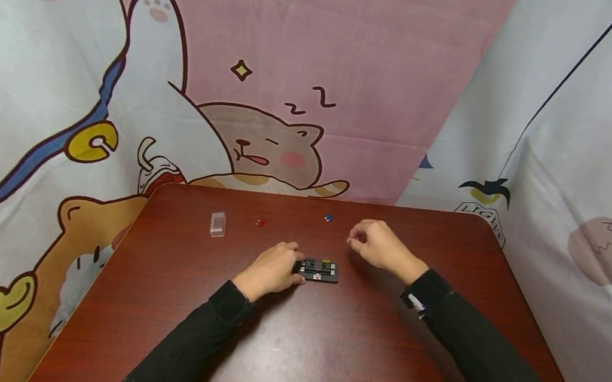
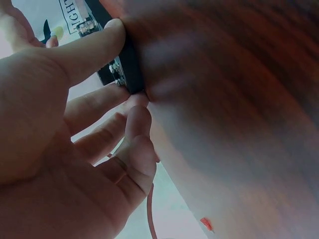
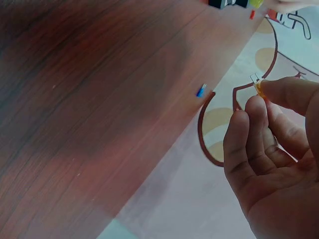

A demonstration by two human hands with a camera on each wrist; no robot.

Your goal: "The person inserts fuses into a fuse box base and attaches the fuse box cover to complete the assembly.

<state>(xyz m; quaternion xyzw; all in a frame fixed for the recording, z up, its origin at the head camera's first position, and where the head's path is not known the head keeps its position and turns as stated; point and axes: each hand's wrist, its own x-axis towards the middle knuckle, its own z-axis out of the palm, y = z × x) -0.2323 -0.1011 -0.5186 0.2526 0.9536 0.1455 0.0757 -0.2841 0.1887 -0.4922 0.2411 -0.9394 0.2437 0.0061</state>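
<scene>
My left hand grips the left end of a black fuse block, thumb on the near side and fingers on the far side. The block has metal screw terminals, and a yellow piece sits at its far edge. Over the table to the right of it, my right hand pinches a small yellow blade fuse between thumb and fingertips. Its two metal prongs stick out past the fingers in the right wrist view. A blue fuse lies beyond the block, and a red fuse lies farther left.
A clear plastic cover lies at the back left of the brown wooden table. Behind the table's far edge hangs a printed cartoon cloth.
</scene>
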